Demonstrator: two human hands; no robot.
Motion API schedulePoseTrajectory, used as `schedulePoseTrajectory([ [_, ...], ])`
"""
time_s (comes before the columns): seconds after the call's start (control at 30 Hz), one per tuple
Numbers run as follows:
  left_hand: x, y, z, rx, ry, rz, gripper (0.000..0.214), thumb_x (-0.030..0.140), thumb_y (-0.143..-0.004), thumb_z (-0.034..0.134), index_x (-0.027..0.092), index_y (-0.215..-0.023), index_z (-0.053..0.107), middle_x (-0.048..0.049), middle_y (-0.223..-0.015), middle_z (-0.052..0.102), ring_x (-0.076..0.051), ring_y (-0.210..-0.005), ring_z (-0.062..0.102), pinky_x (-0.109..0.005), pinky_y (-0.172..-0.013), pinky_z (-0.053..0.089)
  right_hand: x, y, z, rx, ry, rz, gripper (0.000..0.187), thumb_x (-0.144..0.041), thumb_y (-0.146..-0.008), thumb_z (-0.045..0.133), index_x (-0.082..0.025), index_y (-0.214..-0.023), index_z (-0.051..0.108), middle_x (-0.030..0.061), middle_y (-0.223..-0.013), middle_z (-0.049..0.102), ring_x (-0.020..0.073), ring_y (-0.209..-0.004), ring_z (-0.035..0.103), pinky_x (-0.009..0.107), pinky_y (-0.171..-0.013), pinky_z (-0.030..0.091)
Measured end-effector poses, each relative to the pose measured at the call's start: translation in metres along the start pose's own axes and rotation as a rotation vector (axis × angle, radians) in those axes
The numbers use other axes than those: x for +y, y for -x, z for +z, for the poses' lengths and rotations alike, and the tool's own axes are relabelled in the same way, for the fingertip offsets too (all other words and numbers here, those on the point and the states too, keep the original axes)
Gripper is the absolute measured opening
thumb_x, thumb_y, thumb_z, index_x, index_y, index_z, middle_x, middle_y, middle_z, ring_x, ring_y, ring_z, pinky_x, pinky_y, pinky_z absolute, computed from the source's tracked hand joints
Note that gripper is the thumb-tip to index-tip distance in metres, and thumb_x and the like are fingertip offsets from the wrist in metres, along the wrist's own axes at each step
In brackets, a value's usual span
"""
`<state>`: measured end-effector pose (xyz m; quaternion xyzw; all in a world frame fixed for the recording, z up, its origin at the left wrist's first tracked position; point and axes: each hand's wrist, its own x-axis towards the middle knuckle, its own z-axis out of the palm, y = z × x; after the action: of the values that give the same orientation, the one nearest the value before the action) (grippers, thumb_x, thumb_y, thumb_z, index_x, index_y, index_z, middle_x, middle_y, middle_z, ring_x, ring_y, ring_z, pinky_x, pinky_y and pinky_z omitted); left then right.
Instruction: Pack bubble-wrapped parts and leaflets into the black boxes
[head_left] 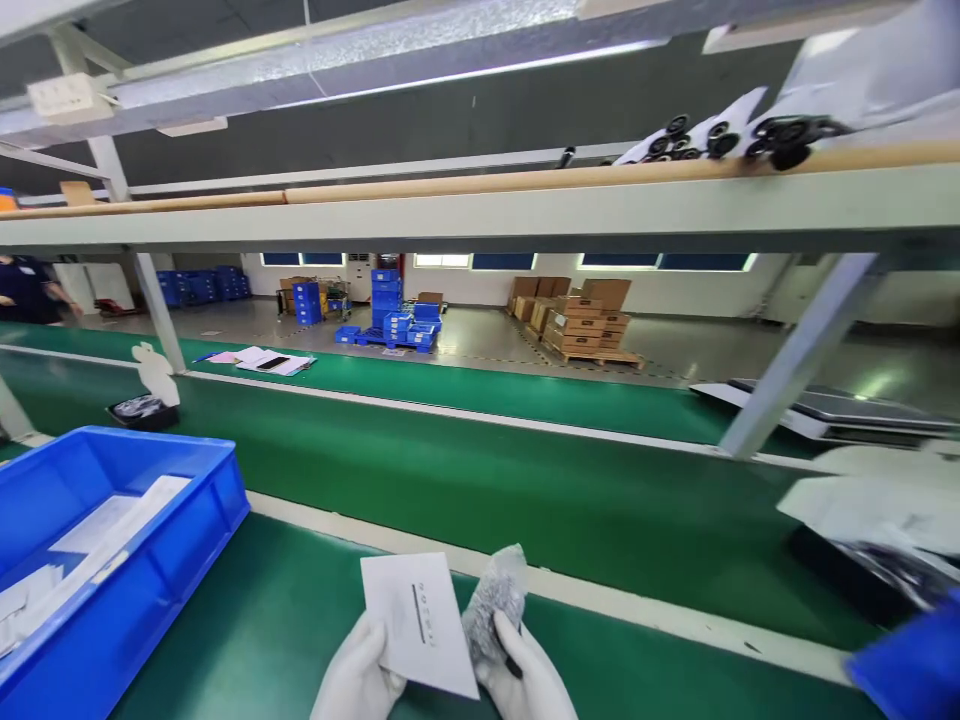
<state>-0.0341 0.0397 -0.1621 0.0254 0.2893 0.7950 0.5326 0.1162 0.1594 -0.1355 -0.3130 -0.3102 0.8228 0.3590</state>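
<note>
Factory floor w/ long green conveyor belt (585,500) under a pale shelf rail (480,215), pallets of cartons (592,320) & blue crates (386,300) far back. Bottom centre, gloved left hand (357,672) pinches lower edge of a white printed envelope (418,622); right hand (528,676) closed round a grey bubble-wrap pouch (492,605), dark bit showing by the fingers. Both items held together over belt, neither set down yet. Blue plastic bin (127,432) lower left still has white sheets (97,540) in it, can't tell how many
</note>
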Motion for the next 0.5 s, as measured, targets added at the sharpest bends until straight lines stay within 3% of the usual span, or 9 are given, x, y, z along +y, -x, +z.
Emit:
schedulePoseTrajectory([
  [0.1,0.005,0.005,0.001,0.036,-0.041,-0.034,0.031,0.026,-0.073,0.085,0.021,-0.102,0.077,-0.0098,-0.101,0.073,-0.020,-0.081,0.065,-0.027,-0.068,0.051,0.003,-0.005,-0.005,-0.049,-0.077,-0.012,0.042,-0.046,-0.067,0.086,-0.021,-0.099,0.072,0.0088,-0.101,0.072,0.0251,-0.086,0.067,0.031,-0.065,0.050],
  [0.2,0.011,0.008,-0.002,0.026,-0.077,-0.098,0.033,0.028,-0.073,0.085,0.021,-0.104,0.076,-0.0079,-0.094,0.071,-0.012,-0.062,0.053,-0.024,-0.057,0.046,0.008,-0.008,-0.009,-0.106,-0.025,-0.103,0.043,-0.045,-0.072,0.084,-0.018,-0.102,0.070,0.0078,-0.095,0.072,0.0205,-0.077,0.065,0.027,-0.059,0.046],
  [0.3,0.014,0.010,-0.001,0.037,-0.119,-0.106,0.041,0.033,-0.069,0.087,0.021,-0.106,0.075,-0.0060,-0.087,0.068,-0.009,-0.055,0.042,-0.024,-0.052,0.041,0.013,-0.012,-0.010,-0.158,0.061,-0.192,0.047,-0.046,-0.070,0.085,-0.016,-0.102,0.068,0.0072,-0.092,0.071,0.0210,-0.077,0.064,0.027,-0.059,0.046],
  [0.4,0.015,0.013,0.004,0.047,-0.187,-0.092,0.045,0.035,-0.069,0.087,0.020,-0.109,0.073,-0.0070,-0.088,0.068,-0.011,-0.057,0.043,-0.025,-0.052,0.043,0.017,-0.018,-0.013,-0.202,0.098,-0.272,0.050,-0.046,-0.072,0.083,-0.016,-0.109,0.067,0.0083,-0.103,0.071,0.0254,-0.092,0.066,0.034,-0.075,0.052],
  [0.5,0.015,0.016,0.010,0.061,-0.228,-0.086,0.046,0.029,-0.071,0.083,0.021,-0.115,0.071,-0.0081,-0.096,0.070,-0.013,-0.059,0.048,-0.025,-0.050,0.043,0.019,-0.024,-0.018,-0.239,0.115,-0.329,0.051,-0.044,-0.076,0.080,-0.017,-0.117,0.064,0.0095,-0.114,0.070,0.0283,-0.105,0.065,0.042,-0.092,0.050],
])
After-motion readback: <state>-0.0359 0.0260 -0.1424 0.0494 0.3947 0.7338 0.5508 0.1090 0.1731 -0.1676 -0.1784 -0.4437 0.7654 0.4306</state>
